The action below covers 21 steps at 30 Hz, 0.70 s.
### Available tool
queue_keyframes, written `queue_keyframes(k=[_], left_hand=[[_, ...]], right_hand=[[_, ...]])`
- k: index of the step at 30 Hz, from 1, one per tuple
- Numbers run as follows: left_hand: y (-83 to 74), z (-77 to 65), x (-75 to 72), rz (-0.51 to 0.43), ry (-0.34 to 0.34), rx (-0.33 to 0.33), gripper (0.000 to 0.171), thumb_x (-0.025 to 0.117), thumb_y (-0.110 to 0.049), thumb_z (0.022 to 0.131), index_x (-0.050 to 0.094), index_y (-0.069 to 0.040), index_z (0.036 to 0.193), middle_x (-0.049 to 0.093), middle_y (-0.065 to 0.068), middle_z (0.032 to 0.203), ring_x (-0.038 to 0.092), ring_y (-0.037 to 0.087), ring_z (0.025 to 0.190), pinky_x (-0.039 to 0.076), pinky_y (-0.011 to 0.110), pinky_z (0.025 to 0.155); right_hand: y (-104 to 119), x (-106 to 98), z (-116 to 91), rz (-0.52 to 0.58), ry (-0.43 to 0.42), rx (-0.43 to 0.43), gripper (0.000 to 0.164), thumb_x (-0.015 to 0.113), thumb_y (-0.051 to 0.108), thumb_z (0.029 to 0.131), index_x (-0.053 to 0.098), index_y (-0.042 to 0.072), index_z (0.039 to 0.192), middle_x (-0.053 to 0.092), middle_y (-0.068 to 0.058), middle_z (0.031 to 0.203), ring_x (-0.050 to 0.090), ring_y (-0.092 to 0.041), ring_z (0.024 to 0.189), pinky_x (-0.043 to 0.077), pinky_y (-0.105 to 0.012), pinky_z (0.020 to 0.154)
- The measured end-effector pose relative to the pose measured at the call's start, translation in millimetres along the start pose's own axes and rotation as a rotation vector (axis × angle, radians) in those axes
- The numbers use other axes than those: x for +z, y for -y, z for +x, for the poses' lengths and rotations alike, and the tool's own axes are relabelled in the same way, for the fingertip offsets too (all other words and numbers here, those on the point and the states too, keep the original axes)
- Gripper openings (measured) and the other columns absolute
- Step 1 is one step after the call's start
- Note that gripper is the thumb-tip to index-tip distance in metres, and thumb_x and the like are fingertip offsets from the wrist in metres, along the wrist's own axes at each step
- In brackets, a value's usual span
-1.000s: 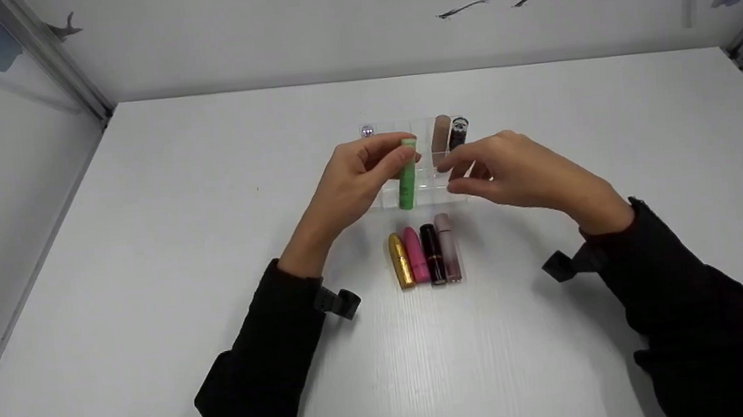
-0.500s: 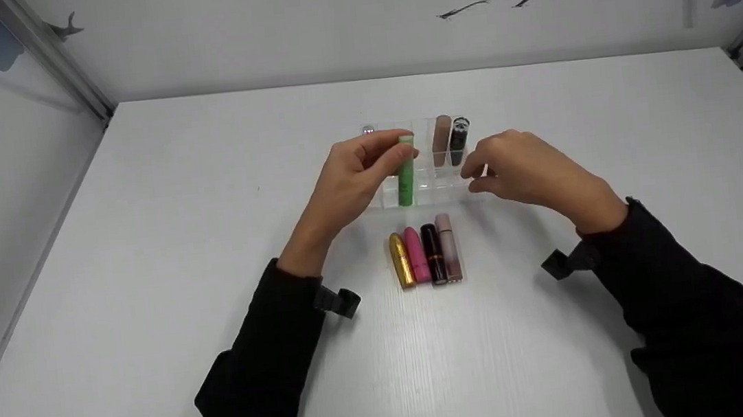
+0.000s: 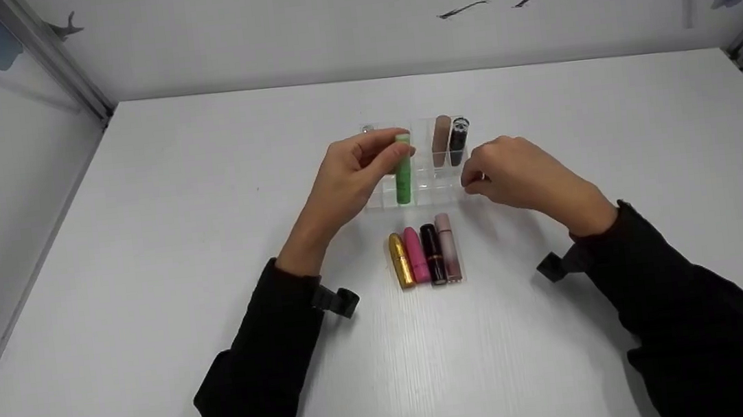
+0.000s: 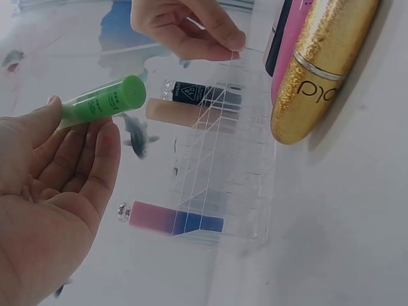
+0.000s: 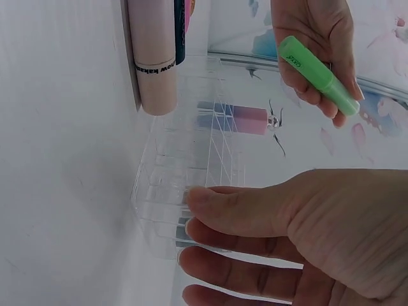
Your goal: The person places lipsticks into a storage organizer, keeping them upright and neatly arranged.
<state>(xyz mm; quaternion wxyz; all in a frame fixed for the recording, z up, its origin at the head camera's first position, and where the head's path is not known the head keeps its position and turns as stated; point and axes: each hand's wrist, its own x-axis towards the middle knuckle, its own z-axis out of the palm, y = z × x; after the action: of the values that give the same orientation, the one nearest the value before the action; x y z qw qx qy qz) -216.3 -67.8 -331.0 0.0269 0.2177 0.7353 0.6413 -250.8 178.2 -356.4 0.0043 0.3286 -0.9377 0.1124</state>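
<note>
My left hand (image 3: 361, 171) pinches a green lip balm tube (image 3: 403, 177) near its pale upper end, holding it over a clear compartmented lipstick organizer (image 3: 442, 194). At the organizer's right side, my right hand (image 3: 523, 172) has thumb and fingertips together on the rim, as the left wrist view shows. Standing in the organizer are a beige tube (image 3: 442, 140) and a dark tube with a shiny top (image 3: 459, 140) at the back right. A pink-and-blue lip gloss (image 4: 172, 218) stands at its other end, mostly hidden behind my left hand in the head view.
In front of the organizer lie a gold lipstick (image 3: 401, 260), a pink lipstick (image 3: 416, 254), a black lipstick (image 3: 433, 254) and a pale pink lip gloss (image 3: 448, 247), side by side on the white table (image 3: 142, 260). White patterned panels (image 3: 325, 27) stand along the back and left.
My right hand has moved from over the front right of the organizer to its right edge, its fingers closing there. The green tube has shifted slightly up and left with my left hand.
</note>
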Motion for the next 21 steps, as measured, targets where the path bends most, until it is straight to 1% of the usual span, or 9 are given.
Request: queue_keyframes(k=[3,7,13,15,18,21], left_hand=[[1.5,-0.2,0.9,0.009,-0.003,0.004,0.029,0.055,-0.014,0.095,0.062,0.000,0.119,0.068,0.013,0.105,0.065,0.020,0.094,0.053,0.029,0.086],[3.5,-0.5,1.7,0.024,-0.009,0.007,0.029,0.055,-0.014,0.095,0.061,0.000,0.120,0.068,0.013,0.106,0.064,0.021,0.095,0.052,0.029,0.087],[4.9,0.8,1.9,0.051,-0.036,0.024,0.030,0.056,-0.014,0.095,0.061,-0.001,0.121,0.067,0.012,0.107,0.063,0.021,0.095,0.052,0.028,0.088],[4.6,2.2,2.2,0.065,-0.051,0.038,0.030,0.056,-0.014,0.095,0.061,-0.001,0.121,0.067,0.012,0.107,0.063,0.021,0.093,0.052,0.027,0.088],[11.9,7.5,1.5,0.106,-0.091,0.067,0.030,0.057,-0.016,0.094,0.061,-0.004,0.121,0.068,0.010,0.108,0.061,0.021,0.090,0.052,0.025,0.084],[21.0,13.5,0.0,0.176,-0.139,0.094,0.031,0.059,-0.022,0.093,0.062,-0.009,0.122,0.069,0.005,0.106,0.061,0.016,0.087,0.051,0.023,0.081]], right_hand=[[0,1,0,-0.007,-0.006,-0.002,0.006,0.071,0.005,0.079,0.075,0.009,0.081,0.068,-0.002,0.075,0.056,-0.013,0.067,0.046,-0.030,0.062],[1,2,1,0.000,0.011,0.021,0.005,0.071,0.006,0.080,0.075,0.009,0.082,0.068,-0.002,0.077,0.057,-0.014,0.068,0.046,-0.030,0.063],[2,1,0,0.007,0.017,0.037,0.006,0.071,0.007,0.080,0.075,0.009,0.083,0.069,-0.002,0.078,0.057,-0.015,0.069,0.047,-0.030,0.064],[3,0,0,0.012,0.019,0.045,0.006,0.072,0.006,0.080,0.075,0.009,0.083,0.069,-0.002,0.078,0.057,-0.015,0.069,0.047,-0.030,0.064],[3,0,0,0.015,0.026,0.057,0.006,0.072,0.006,0.080,0.075,0.009,0.084,0.069,-0.002,0.078,0.057,-0.015,0.069,0.047,-0.030,0.064],[4,1,1,0.016,0.030,0.059,0.006,0.072,0.005,0.080,0.075,0.008,0.084,0.069,-0.003,0.079,0.057,-0.016,0.070,0.047,-0.031,0.064]])
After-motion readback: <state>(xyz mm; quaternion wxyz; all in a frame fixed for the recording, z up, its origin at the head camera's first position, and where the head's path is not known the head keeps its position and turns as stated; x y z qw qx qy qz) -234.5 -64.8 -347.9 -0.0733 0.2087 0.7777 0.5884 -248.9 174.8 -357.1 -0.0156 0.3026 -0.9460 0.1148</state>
